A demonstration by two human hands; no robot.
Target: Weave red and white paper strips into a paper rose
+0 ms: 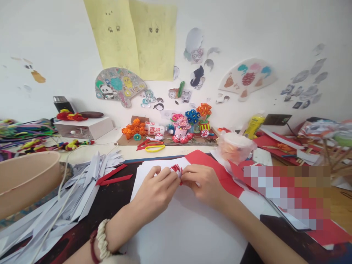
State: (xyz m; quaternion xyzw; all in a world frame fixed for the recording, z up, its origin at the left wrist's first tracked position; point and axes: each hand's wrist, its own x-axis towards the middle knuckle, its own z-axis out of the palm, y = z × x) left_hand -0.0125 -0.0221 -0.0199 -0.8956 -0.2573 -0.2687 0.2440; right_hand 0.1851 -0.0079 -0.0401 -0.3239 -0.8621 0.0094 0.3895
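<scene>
A small red and white folded-paper ball (176, 169) is pinched between my two hands above the white paper sheets (187, 227). My left hand (158, 187) grips its left side with curled fingers. From the right, my right hand (202, 183) closes thumb and fingertips on the other side. Much of the ball is hidden behind my fingers. Under and behind my right hand lies red paper (209, 163). Left of the sheets, two red paper strips (115, 178) rest on the dark table mat.
White paper strips (88, 183) are heaped at left beside a beige bin (30, 179). Behind stand a yellow scissor-like loop (154, 148), similar red-white balls (183, 138) and pipe-cleaner flowers (192, 116). A bagged white cup (236, 145) and yellow bottle (254, 124) stand at right.
</scene>
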